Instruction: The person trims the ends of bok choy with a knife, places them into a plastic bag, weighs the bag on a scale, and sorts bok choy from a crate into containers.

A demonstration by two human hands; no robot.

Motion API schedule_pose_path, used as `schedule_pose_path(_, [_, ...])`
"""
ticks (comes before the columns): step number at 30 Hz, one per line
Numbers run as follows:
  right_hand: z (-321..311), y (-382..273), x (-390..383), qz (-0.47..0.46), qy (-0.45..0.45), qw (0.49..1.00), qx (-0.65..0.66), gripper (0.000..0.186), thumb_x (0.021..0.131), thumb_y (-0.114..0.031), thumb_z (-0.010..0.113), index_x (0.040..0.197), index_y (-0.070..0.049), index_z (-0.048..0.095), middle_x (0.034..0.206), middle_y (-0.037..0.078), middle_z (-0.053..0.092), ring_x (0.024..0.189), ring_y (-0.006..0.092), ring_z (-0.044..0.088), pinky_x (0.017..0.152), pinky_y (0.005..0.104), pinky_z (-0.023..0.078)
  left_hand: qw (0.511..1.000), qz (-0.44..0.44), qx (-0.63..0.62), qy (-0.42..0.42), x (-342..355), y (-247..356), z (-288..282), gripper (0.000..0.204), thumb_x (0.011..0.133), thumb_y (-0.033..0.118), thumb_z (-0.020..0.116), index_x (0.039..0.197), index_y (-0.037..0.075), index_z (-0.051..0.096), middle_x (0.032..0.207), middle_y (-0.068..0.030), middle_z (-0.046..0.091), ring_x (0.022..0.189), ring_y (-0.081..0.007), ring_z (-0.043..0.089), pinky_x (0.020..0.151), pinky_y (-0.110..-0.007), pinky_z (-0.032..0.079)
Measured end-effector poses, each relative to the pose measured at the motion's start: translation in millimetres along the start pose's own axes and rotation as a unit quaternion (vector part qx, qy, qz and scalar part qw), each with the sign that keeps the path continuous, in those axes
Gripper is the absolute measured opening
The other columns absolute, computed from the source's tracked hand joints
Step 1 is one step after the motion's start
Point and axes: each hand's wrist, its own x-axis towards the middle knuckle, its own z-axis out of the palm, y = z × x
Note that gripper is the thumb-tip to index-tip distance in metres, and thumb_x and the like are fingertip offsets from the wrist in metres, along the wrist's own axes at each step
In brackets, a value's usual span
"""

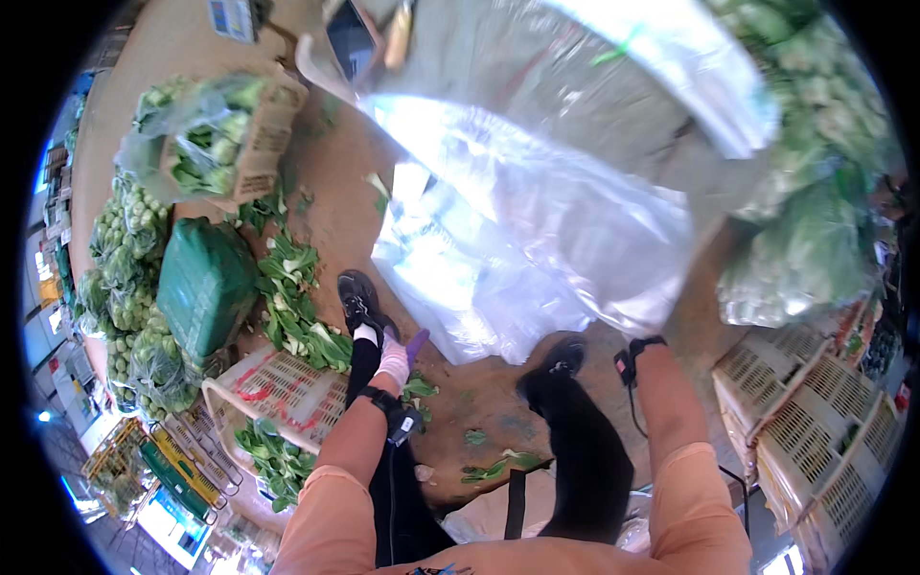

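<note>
A large clear-white plastic bag (575, 230) spreads from the work table down over its near edge, partly blurred. My right forearm reaches up to it, with a dark strap at the wrist. The plastic covers my right hand, so its fingers are hidden. Lower on the left, my left hand (395, 358) wears a pale pink glove with purple fingers. Its fingers are apart with nothing in them, beside my black shoe (359, 297) and just left of the bag's lower edge. Another sheet of white plastic (700, 67) lies across the table's far right.
Loose leafy greens (287, 297) litter the floor at left, by a green container (206, 278) and a white plastic basket (287, 388). A carton (264, 144) holds bagged greens. Bagged vegetables (805, 240) and stacked crates (795, 383) stand at right. A wooden-handled tool (399, 38) lies on the table.
</note>
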Motion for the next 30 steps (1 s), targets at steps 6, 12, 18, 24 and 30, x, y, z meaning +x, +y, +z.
schedule_pose_path(6, [72.0,-42.6,85.1,0.018,0.011,0.999,0.035,0.059,0.091,-0.043,0.045,0.138,-0.009,0.033,0.143,0.009,0.033,0.132,0.0285,0.031,0.106,0.0405,0.031,0.962,-0.06,-0.264,0.023,70.6,-48.1,75.0,0.116,0.064,0.035,0.082,0.146,0.012,0.003,0.141,-0.0146,0.031,0.122,-0.0262,0.038,0.098,-0.038,0.036])
schedule_pose_path(12, [119.8,-73.2,65.3,0.016,-0.01,0.996,0.091,0.057,0.091,-0.042,0.046,0.137,-0.01,0.035,0.141,0.008,0.035,0.131,0.0282,0.032,0.105,0.0407,0.032,0.901,-0.143,-0.399,-0.095,92.5,-33.0,79.8,0.096,0.074,0.026,0.075,0.145,0.014,0.011,0.133,-0.0074,0.042,0.118,-0.0238,0.043,0.1,-0.041,0.032])
schedule_pose_path(18, [156.7,-106.1,3.4,0.013,-0.027,0.974,0.224,0.055,0.091,-0.042,0.046,0.135,-0.011,0.038,0.14,0.008,0.037,0.129,0.0279,0.034,0.105,0.0409,0.033,0.814,-0.057,-0.481,-0.322,98.7,-22.2,113.3,0.053,0.09,0.03,0.054,0.134,0.008,0.035,0.127,-0.0092,0.049,0.115,-0.0236,0.048,0.098,-0.036,0.039])
schedule_pose_path(24, [133.0,-112.6,-104.7,0.009,-0.121,0.856,0.502,0.054,0.09,-0.042,0.047,0.134,-0.012,0.04,0.138,0.007,0.039,0.128,0.0276,0.036,0.104,0.0411,0.034,0.647,-0.045,-0.55,-0.526,48.8,-49.6,94.9,0.04,0.099,0.023,0.033,0.136,0.007,0.037,0.131,-0.0094,0.048,0.118,-0.0223,0.047,0.103,-0.037,0.036])
schedule_pose_path(30, [18.4,-43.5,-229.0,0.056,-0.202,0.643,0.737,0.052,0.09,-0.042,0.048,0.133,-0.013,0.042,0.136,0.007,0.041,0.126,0.0273,0.037,0.103,0.0413,0.034,0.74,0.0,-0.481,-0.47,-164.9,-23.2,8.8,0.041,0.098,0.02,0.036,0.136,0.005,0.036,0.134,-0.0094,0.046,0.121,-0.0235,0.045,0.105,-0.036,0.034])
